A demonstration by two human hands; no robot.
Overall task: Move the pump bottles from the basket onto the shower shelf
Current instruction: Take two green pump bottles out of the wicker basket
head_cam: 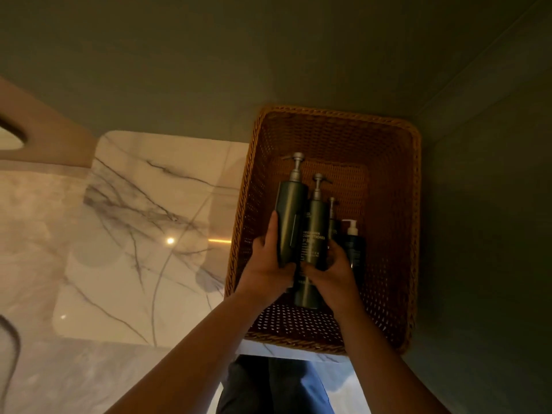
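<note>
A brown wicker basket [388, 204] sits on the floor by the dark wall. Inside it are several pump bottles. My left hand [268, 264] grips a tall dark green pump bottle [291, 216] near its base, raised above the others. My right hand [331, 273] grips a second dark bottle [316, 234] with "conditioner" lettering. Beside them lies a third dark pump bottle [332, 222], mostly hidden, and a smaller dark bottle with a white pump [354, 246]. No shower shelf is in view.
A white marble slab [143, 234] with grey veins lies left of the basket on a glossy marbled floor. Dark green walls [478, 234] close in behind and to the right. A beige fixture [44, 132] sits at far left. My trouser legs [268, 383] show below.
</note>
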